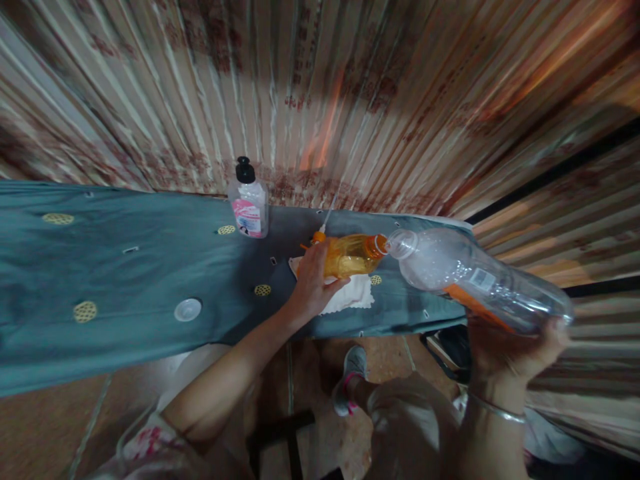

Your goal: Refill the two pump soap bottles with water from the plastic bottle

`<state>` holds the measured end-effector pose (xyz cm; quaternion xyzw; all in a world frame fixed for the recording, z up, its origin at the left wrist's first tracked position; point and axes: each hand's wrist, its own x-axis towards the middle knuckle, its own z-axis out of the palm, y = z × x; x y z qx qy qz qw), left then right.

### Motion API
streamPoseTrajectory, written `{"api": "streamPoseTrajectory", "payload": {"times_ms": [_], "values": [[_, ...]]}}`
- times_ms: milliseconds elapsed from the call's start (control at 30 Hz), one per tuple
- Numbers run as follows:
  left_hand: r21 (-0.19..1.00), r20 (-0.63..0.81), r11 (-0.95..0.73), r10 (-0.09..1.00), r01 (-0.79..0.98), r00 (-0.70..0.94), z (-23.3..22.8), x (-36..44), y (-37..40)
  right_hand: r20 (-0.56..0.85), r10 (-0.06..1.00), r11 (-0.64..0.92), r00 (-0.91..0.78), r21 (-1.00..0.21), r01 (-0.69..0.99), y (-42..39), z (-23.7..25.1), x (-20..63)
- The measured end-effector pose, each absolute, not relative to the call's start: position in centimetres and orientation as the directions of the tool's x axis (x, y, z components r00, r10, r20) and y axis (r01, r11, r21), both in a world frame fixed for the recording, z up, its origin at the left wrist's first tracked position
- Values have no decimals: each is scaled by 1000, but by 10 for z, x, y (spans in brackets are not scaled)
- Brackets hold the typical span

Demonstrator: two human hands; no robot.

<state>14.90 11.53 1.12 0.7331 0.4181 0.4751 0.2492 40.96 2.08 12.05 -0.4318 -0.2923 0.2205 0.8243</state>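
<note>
My left hand (pixel 314 283) is wrapped round a small amber see-through bottle (pixel 350 256) with an orange neck, held above the table. An orange pump top (pixel 319 237) with a thin pale tube shows just beyond its fingers; whether they hold it too, I cannot tell. From below, my right hand (pixel 515 347) grips a large clear plastic bottle (pixel 465 267) with an orange band. That bottle is tilted, its open mouth meeting the amber bottle's neck. Any liquid passing between them is too small to make out. Under the amber bottle lies a white cloth (pixel 353 293) with a zigzag edge.
A clear bottle with a pink label and black top (pixel 250 207) stands at the table's back. A small white round lid (pixel 188 309) lies toward the front left. The teal cloth-covered table (pixel 130 267) runs along a pleated curtain (pixel 300 100). A dark bag-like thing (pixel 447 350) sits below.
</note>
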Motion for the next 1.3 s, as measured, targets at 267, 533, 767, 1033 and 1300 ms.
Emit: {"api": "streamPoseTrajectory", "payload": {"times_ms": [267, 533, 767, 1033, 1300], "values": [[757, 508, -545, 838, 360, 199, 13, 149, 114, 331, 622, 535, 709, -842, -76, 21, 118, 413], [772, 475, -516, 856, 372, 202, 14, 148, 115, 307, 629, 525, 714, -845, -99, 20, 119, 411], [774, 469, -508, 861, 377, 198, 14, 150, 115, 318, 624, 541, 714, -835, -101, 22, 121, 407], [759, 486, -528, 849, 381, 207, 12, 148, 115, 299, 612, 535, 732, -838, -105, 21, 120, 409], [748, 498, -535, 843, 392, 201, 12, 149, 115, 269, 595, 547, 758, -826, -137, 23, 122, 408]]}}
